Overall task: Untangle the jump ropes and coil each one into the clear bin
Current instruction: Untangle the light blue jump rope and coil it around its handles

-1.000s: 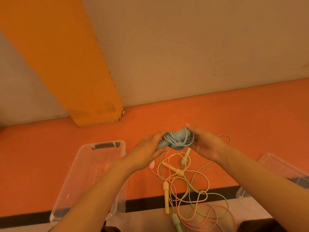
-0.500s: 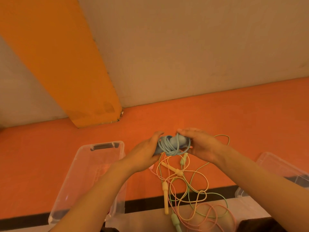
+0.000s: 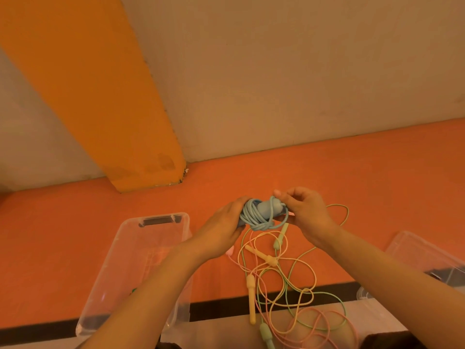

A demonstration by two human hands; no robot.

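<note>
Both hands, left hand [image 3: 221,226] and right hand [image 3: 305,214], grip the nearly wound blue rope [image 3: 259,215] (bin [image 3: 120,250] looks empty); yellow, green, pink ropes [image 3: 289,285] lie tangled.

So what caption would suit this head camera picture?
Both hands, left hand and right hand, hold a coiled light-blue jump rope above tangled pastel ropes, beside a clear plastic bin.

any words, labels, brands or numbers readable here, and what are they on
None: no text can be read anywhere in this view.
The clear plastic bin shows no label.
The coiled blue jump rope, held by the left hand and right hand, bears no visible print.
The tangled pastel ropes show none either.
</note>
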